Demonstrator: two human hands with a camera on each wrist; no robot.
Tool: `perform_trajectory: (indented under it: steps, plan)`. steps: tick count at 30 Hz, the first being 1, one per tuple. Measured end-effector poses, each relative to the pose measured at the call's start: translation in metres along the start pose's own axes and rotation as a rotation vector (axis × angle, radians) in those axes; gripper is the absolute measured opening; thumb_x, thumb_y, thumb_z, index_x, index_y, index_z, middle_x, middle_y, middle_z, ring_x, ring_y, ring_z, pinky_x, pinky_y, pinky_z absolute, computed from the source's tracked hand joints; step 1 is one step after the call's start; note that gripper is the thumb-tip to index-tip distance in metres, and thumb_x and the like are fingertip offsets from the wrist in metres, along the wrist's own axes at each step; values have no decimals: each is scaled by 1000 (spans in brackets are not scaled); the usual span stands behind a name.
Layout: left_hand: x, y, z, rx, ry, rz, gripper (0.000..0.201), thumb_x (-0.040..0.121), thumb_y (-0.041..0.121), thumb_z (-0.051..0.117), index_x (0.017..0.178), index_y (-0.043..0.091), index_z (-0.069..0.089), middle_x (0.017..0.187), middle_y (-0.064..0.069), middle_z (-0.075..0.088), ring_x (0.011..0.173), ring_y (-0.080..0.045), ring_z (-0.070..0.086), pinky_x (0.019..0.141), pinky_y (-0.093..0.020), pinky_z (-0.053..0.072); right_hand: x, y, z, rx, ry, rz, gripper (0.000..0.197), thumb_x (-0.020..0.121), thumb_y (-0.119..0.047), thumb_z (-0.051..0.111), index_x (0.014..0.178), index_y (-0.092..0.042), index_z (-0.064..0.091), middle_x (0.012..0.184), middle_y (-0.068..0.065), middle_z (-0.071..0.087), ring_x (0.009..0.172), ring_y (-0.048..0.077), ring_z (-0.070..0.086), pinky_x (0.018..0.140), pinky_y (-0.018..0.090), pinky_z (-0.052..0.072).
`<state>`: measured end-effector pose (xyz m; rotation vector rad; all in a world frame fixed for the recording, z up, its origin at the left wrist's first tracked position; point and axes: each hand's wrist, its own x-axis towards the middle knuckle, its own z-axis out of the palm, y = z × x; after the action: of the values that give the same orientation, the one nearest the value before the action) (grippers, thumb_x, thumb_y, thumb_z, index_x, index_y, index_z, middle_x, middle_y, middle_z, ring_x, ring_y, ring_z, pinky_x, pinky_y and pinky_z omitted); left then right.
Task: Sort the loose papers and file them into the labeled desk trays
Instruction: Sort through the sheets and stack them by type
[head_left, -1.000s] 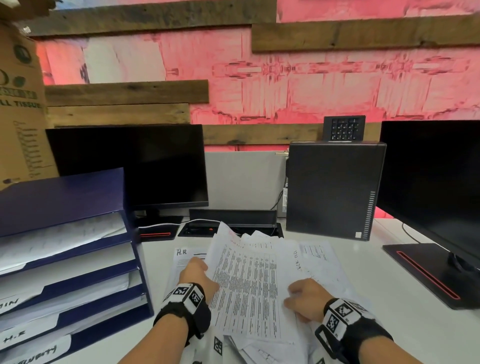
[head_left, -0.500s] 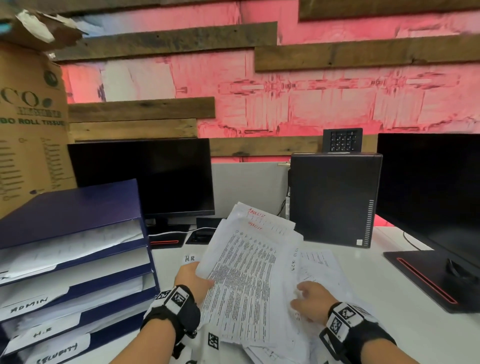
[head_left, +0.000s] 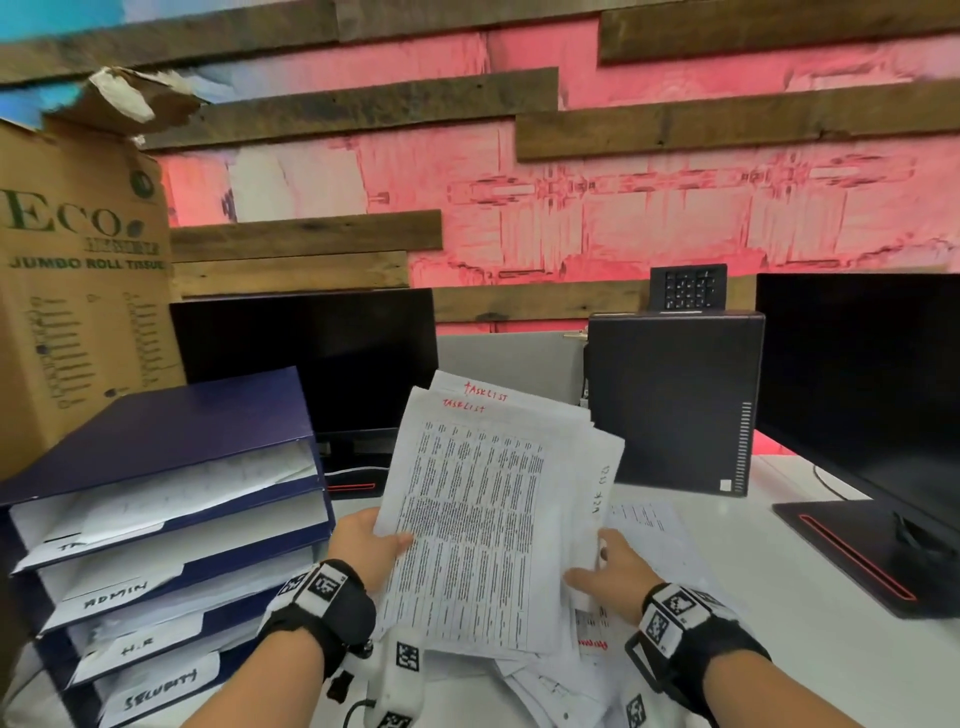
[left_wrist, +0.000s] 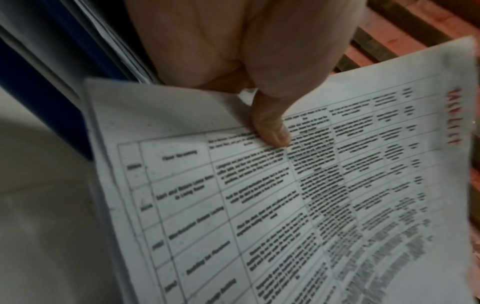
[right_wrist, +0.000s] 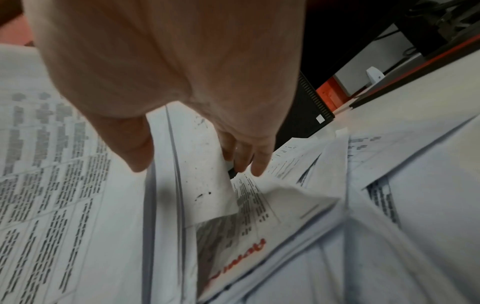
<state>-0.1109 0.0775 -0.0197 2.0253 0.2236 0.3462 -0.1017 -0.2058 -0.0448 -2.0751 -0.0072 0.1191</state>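
Head: left hand pinches the sheets raised beside the trays; thin grip, they could fan out and drop onto the table.
Left wrist: thumb on top, fingers clamped beneath (hidden).
Right wrist: right hand fingers apart, loose, steadying the edge.

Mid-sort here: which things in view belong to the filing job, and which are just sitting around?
Job:
- task list sheets, held by left hand
- loose papers, right hand among them
- labeled trays

Bystanders:
- two monitors
- computer tower
- cardboard box
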Motion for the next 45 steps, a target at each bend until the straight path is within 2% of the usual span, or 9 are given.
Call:
perform_trajectory:
  steps: [7, 12, 18, 24, 29, 33, 35, 38, 45]
  plan:
    - [-16, -8, -29, -201, 75, 11, 22, 87, 4, 64, 103, 19, 66, 96, -1, 71, 93, -20, 67, 92, -42, 51, -2, -25, 6, 306, 141, -166, 45, 85, -1, 63, 126, -14, 50, 118, 6, 65, 103, 21, 64, 91, 37, 53]
    - [-26, -14, -56, -217, 174, 10, 20, 84, 6, 68, 101, 15, 62, 97, -5, 70, 90, -24, 66, 86, -42, 53, -8, -44, 20, 292, 125, -201, 23, 86, -2, 63, 106, -12, 60, 98, 4, 70, 90, 21, 68, 83, 40, 56]
    - [-41, -23, -82, -218, 262, 34, 16, 85, 7, 68, 98, 13, 62, 96, -6, 69, 89, -24, 66, 83, -35, 51, -21, -61, 39, 263, 124, -270, 19, 85, -2, 65, 90, -20, 58, 92, -1, 67, 80, 11, 65, 62, 19, 50]
    - [-52, -33, -103, -282, 304, -28, 12, 86, 10, 67, 99, 11, 68, 94, -5, 69, 88, -24, 64, 89, -36, 50, -21, -64, 60, 351, -47, -170, 28, 85, -3, 64, 106, -20, 60, 102, 3, 72, 92, 25, 69, 80, 47, 57]
    - [-58, -42, -115, -291, 289, -37, 14, 87, 9, 66, 100, 11, 69, 92, -2, 68, 88, -20, 65, 82, -31, 50, -19, -71, 74, 477, -150, -144, 28, 90, 0, 56, 115, -13, 60, 114, 9, 68, 104, 30, 65, 93, 54, 49]
    - [-59, -50, -118, -300, 274, -23, 16, 86, 6, 67, 99, 13, 71, 96, -4, 72, 89, -23, 68, 82, -35, 54, -18, -66, 87, 280, -120, -204, 38, 75, -14, 77, 110, -16, 64, 104, 2, 72, 95, 22, 69, 87, 46, 55]
    - [-61, -52, -119, -275, 261, -19, 12, 86, 5, 66, 89, 16, 71, 91, -5, 73, 88, -25, 69, 81, -37, 55, -19, -65, 93, 172, -57, -211, 35, 72, -10, 78, 104, -15, 65, 97, 0, 72, 86, 14, 67, 76, 33, 57]
    - [-64, -57, -120, -249, 226, -46, 10, 86, 7, 66, 87, 15, 72, 91, -6, 73, 90, -27, 68, 86, -41, 54, -21, -64, 100, 102, -44, -206, 25, 77, -7, 73, 97, -17, 63, 89, -4, 65, 77, 3, 59, 57, 12, 43]
    - [-70, -61, -129, -214, 219, -28, 17, 87, 8, 65, 87, 24, 71, 93, 1, 73, 89, -19, 68, 87, -39, 54, -15, -68, 111, 123, -68, -141, 21, 78, 1, 67, 90, -15, 64, 98, 9, 69, 90, 25, 64, 87, 38, 52]
